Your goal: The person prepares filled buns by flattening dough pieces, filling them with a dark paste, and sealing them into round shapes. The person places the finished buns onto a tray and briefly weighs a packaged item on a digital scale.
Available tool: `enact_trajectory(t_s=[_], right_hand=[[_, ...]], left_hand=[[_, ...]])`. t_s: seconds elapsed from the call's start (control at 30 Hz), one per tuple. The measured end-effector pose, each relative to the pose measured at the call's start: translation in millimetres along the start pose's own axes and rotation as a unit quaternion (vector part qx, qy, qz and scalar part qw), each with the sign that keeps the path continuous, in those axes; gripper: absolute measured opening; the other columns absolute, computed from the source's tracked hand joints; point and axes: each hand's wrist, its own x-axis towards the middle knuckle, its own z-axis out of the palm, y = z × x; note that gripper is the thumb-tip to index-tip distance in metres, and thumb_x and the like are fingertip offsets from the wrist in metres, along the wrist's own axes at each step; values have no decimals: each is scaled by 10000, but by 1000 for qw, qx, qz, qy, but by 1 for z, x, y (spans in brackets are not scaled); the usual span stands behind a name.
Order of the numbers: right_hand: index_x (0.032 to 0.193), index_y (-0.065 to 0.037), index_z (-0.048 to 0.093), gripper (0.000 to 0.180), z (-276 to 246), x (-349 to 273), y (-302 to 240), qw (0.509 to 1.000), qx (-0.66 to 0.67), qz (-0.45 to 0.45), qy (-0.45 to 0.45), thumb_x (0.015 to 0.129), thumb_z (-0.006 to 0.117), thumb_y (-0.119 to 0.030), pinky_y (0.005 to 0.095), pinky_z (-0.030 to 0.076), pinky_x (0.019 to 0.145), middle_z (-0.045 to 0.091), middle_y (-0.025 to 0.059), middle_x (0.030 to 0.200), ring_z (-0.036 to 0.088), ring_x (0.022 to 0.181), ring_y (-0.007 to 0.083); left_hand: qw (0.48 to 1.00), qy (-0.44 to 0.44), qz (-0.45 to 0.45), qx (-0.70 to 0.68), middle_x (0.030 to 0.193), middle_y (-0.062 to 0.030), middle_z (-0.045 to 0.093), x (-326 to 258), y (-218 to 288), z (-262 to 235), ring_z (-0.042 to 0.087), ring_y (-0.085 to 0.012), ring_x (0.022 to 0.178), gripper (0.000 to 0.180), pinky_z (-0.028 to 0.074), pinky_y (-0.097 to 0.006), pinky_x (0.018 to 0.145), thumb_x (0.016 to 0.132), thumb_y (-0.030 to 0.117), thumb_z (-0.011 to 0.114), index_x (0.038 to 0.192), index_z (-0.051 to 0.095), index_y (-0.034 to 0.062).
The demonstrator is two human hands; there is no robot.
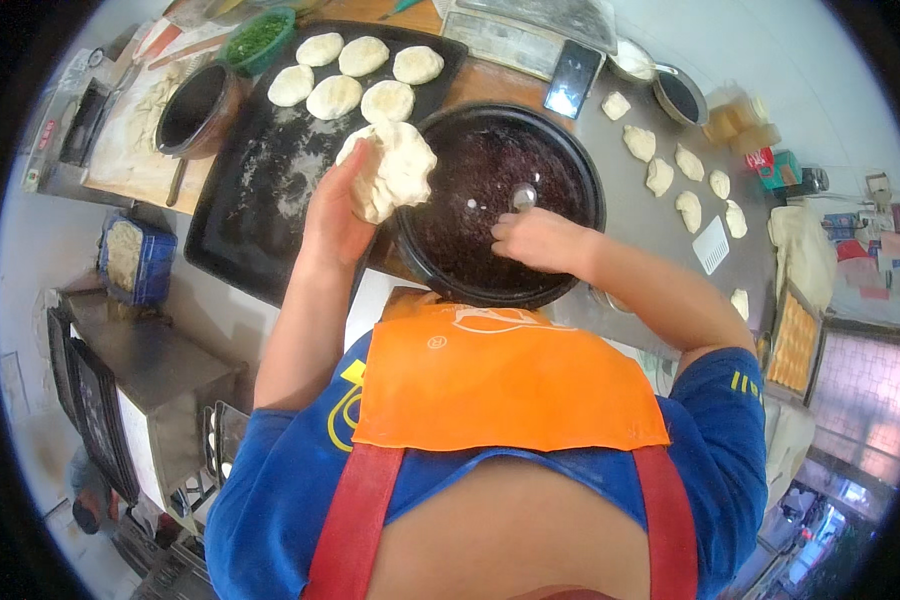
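I had the flattened piece of dough [400, 175] in the left hand [342, 200], raised beside the left rim of the round black basin [597, 205] and seen against the edge of the baking tray. The left hand gripped it from its left side, thumb laid on its face; its outer edge looked ragged.

Inside the basin I saw a dark reddish filling [450, 195] with a few pale specks. The right hand [542, 240] hung over it, fingers curled inward, next to a shiny round thing [524, 196]; I could not tell whether those fingers gripped it.

To the left, the black baking tray [260, 210] bore six pale dough rounds [334, 97] near its far end, with flour smeared over its middle. Beyond its left side I made out a dark brown bowl [192, 108] and a green bowl of chopped greens [255, 38].

On my right, several smaller dough lumps [659, 177] lay scattered over the grey worktop [635, 245], near a white slotted scraper [711, 246]. A phone [573, 80] lay just past the basin's far rim.
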Motion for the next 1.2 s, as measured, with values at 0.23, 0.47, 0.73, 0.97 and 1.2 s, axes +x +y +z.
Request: enact_trajectory(t_s=[0.23,0.47,0.73,0.97,1.2], right_hand=[[805,-33,579,70,-29,-14,22,968,-25,197,151,772,562,-93,420,527,688,607,134,797,622,797,312],[738,-6,625,115,-17,-25,-31,976,62,184,-98,735,575,-109,405,547,675,673,204,812,666,742,344],[927,-5,684,154,-16,29,-11,924,142,141,326,841,610,-108,410,535,708,650,143,798,630,750,320],[963,-6,678,183,3,15,-12,959,199,26,199,840,654,-139,390,522,767,659,124,849,625,818,298],[986,19,709,172,-10,-10,-3,716,605,349,15,894,625,-99,300,543,660,701,122,853,673,723,199]], left_hand=[[997,-1,-18,-74,1301,-165,568,0,-2,-3,552,-299,1206,456,419,-438,1044,1030,316,400,1320,463,-30],[992,13,-47,-115,1309,-178,557,3,-7,2,542,-308,1216,445,413,-446,1054,1021,289,432,1326,451,-35],[998,17,-24,-51,1323,-188,539,15,-16,-2,541,-303,1216,425,418,-444,1050,1000,176,465,1355,409,-52],[997,19,-42,-64,1313,-182,548,7,-13,-8,544,-296,1212,417,421,-433,1044,1004,195,460,1339,428,-52],[994,-16,-104,-34,1261,-173,592,8,-29,-1,582,-287,1162,404,443,-419,1016,1001,227,479,1289,488,-57]])
